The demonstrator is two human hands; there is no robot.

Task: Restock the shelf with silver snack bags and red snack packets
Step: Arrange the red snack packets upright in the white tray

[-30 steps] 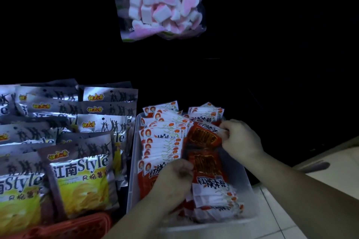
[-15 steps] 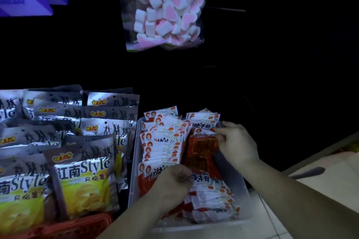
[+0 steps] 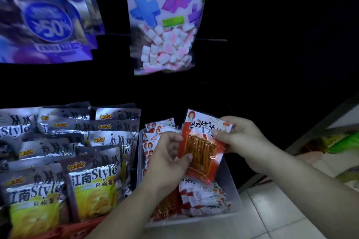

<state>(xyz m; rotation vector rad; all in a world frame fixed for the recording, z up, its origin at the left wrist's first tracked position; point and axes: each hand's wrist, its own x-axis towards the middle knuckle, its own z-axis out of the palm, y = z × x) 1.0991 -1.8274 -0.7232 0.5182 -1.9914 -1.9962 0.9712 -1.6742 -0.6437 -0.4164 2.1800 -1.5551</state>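
Silver snack bags (image 3: 93, 184) fill my view from 8 to 9 o'clock, standing in overlapping rows behind a red basket rim (image 3: 77, 229). Blurred purple bags (image 3: 44, 17) hang at 10 o'clock, with a marshmallow bag (image 3: 165, 31) at 12. Just right of centre I see a clear plastic bin (image 3: 231, 184) packed with red snack packets (image 3: 202, 198). Above it, both hands hold one lifted packet (image 3: 202, 151): the left hand (image 3: 167, 159) pinches its left edge, and the right hand (image 3: 242, 141) grips its top right corner.

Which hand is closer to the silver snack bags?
Left. The left hand grips the red packet just right of the silver snack bags; the right hand holds its far side, farther away.
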